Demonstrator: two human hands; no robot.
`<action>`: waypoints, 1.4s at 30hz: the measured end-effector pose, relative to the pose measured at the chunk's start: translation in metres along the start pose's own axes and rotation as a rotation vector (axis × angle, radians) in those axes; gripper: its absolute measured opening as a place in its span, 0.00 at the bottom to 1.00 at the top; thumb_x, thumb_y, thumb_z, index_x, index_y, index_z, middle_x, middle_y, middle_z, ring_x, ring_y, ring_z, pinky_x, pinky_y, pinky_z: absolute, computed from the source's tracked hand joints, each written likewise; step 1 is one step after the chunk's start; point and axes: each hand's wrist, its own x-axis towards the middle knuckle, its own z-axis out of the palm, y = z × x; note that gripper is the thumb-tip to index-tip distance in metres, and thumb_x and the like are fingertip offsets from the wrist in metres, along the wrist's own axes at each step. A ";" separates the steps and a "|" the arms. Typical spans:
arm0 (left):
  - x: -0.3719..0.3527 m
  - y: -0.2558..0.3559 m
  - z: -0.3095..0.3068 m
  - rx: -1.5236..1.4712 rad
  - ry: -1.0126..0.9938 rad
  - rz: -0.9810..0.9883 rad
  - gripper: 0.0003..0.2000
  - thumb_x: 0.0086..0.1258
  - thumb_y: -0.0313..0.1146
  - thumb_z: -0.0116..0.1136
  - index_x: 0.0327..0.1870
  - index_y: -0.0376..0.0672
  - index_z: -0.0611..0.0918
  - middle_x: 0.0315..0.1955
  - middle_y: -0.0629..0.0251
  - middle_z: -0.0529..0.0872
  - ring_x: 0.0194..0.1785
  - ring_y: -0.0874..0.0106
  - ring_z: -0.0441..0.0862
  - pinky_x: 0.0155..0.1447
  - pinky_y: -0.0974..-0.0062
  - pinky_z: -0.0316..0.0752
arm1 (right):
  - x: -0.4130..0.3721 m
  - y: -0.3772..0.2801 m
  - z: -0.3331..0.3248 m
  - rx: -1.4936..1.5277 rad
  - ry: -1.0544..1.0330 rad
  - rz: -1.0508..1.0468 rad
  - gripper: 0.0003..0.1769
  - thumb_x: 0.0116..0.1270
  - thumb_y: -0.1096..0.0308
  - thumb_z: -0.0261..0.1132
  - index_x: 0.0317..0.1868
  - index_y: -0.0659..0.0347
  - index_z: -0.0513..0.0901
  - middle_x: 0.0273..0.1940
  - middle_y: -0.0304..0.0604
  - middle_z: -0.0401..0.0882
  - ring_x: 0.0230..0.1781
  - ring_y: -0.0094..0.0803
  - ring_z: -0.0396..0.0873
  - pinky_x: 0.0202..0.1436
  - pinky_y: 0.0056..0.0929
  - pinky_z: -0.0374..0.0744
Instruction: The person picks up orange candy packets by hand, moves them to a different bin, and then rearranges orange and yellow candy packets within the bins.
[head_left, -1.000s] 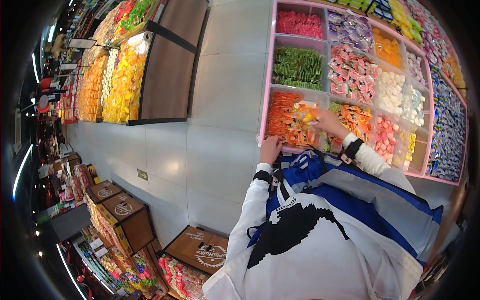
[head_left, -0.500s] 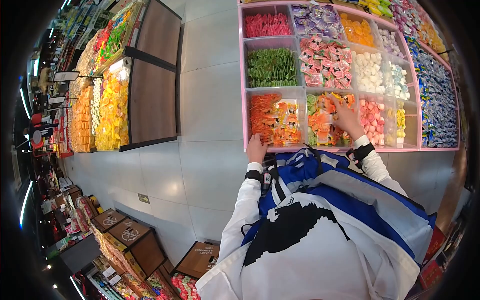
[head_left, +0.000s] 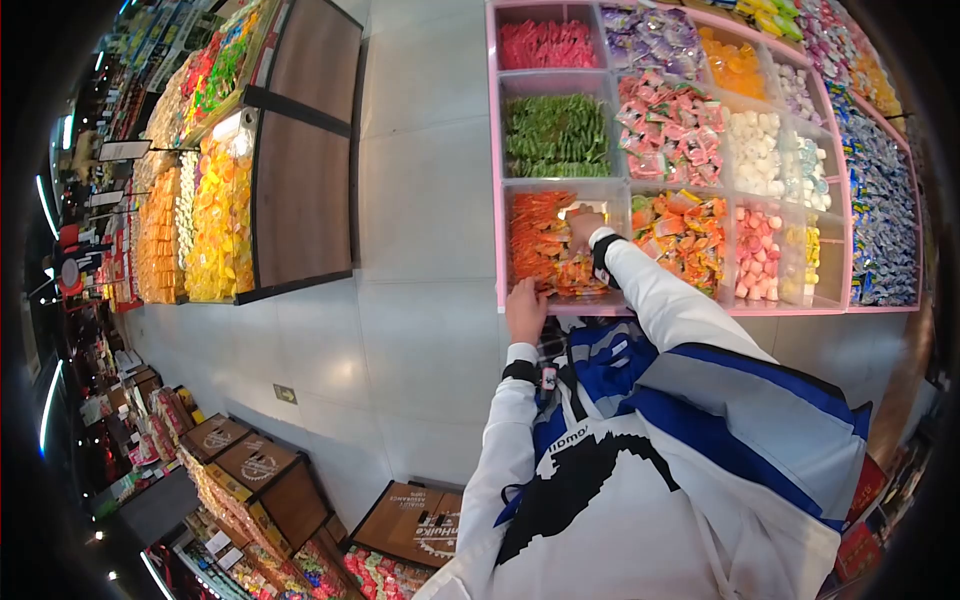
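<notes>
My right hand (head_left: pixel 584 230) reaches down into the front-left compartment, its fingers closed among the orange-wrapped candies (head_left: pixel 541 238). What it pinches, if anything, is hidden. At the front of the same compartment is my left hand (head_left: pixel 525 310), its fingers curled over the near pink rim and touching the candies at the edge. I cannot make out whether it grips one. Just right of these lies a compartment of mixed orange and green wrapped candies (head_left: pixel 680 232). Behind are green-wrapped candies (head_left: pixel 556 136) in tidy rows and pink-wrapped candies (head_left: pixel 672 128) in a loose heap.
The pink-framed display (head_left: pixel 497 150) also holds purple packets (head_left: pixel 650 38), white candies (head_left: pixel 755 150) and pink round candies (head_left: pixel 757 250). Blue-wrapped candies (head_left: pixel 880 200) fill the bin to the right. Across the tiled aisle (head_left: pixel 420 200) stands a wooden candy stand (head_left: pixel 305 190). Cartons (head_left: pixel 405 525) sit behind left.
My right hand has moved left, from the mixed orange and green candies into the front-left compartment. My left hand stays at the front rim. The view has shifted slightly.
</notes>
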 end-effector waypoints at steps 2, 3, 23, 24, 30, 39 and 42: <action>-0.002 -0.003 0.000 0.027 -0.050 -0.013 0.11 0.54 0.27 0.54 0.40 0.41 0.76 0.34 0.59 0.78 0.41 0.59 0.75 0.45 0.63 0.69 | 0.014 0.000 0.008 -0.061 -0.124 -0.056 0.69 0.17 0.46 0.80 0.64 0.62 0.56 0.57 0.69 0.63 0.60 0.56 0.64 0.61 0.46 0.65; -0.004 -0.003 0.001 0.047 -0.031 -0.003 0.11 0.54 0.27 0.54 0.40 0.41 0.76 0.34 0.58 0.78 0.41 0.59 0.75 0.45 0.63 0.69 | 0.017 0.006 0.007 0.105 -0.260 -0.071 0.69 0.18 0.46 0.80 0.64 0.62 0.57 0.50 0.63 0.74 0.54 0.51 0.72 0.61 0.42 0.64; -0.001 -0.002 0.000 0.143 -0.065 0.018 0.14 0.52 0.26 0.54 0.41 0.45 0.75 0.36 0.63 0.78 0.43 0.63 0.74 0.47 0.66 0.67 | -0.028 -0.014 0.046 -0.024 -0.040 0.050 0.19 0.42 0.57 0.70 0.34 0.60 0.84 0.37 0.46 0.83 0.38 0.38 0.82 0.41 0.34 0.79; 0.000 -0.003 0.001 0.150 -0.090 0.005 0.14 0.51 0.27 0.54 0.42 0.45 0.75 0.37 0.62 0.78 0.43 0.63 0.75 0.47 0.66 0.68 | -0.032 -0.012 0.039 -0.004 -0.054 0.030 0.20 0.42 0.56 0.69 0.34 0.60 0.84 0.35 0.48 0.82 0.38 0.40 0.82 0.41 0.35 0.79; 0.005 -0.005 0.007 0.164 -0.100 -0.066 0.15 0.50 0.26 0.55 0.42 0.45 0.75 0.37 0.61 0.78 0.45 0.61 0.75 0.47 0.64 0.70 | -0.079 -0.002 -0.008 0.225 0.087 0.007 0.26 0.41 0.51 0.69 0.35 0.64 0.82 0.37 0.54 0.81 0.39 0.45 0.80 0.44 0.37 0.77; 0.013 -0.001 0.006 0.095 -0.134 -0.100 0.16 0.49 0.24 0.54 0.42 0.45 0.75 0.38 0.61 0.78 0.45 0.60 0.76 0.45 0.65 0.73 | -0.183 0.067 -0.063 0.659 0.449 0.092 0.30 0.42 0.50 0.69 0.38 0.68 0.79 0.37 0.58 0.79 0.40 0.48 0.78 0.44 0.38 0.75; 0.014 0.000 0.007 0.085 -0.137 -0.109 0.15 0.50 0.24 0.53 0.41 0.45 0.75 0.38 0.62 0.79 0.44 0.61 0.77 0.44 0.65 0.73 | -0.202 0.105 -0.051 0.588 0.527 0.279 0.31 0.43 0.53 0.70 0.44 0.66 0.77 0.39 0.56 0.78 0.42 0.48 0.76 0.45 0.39 0.74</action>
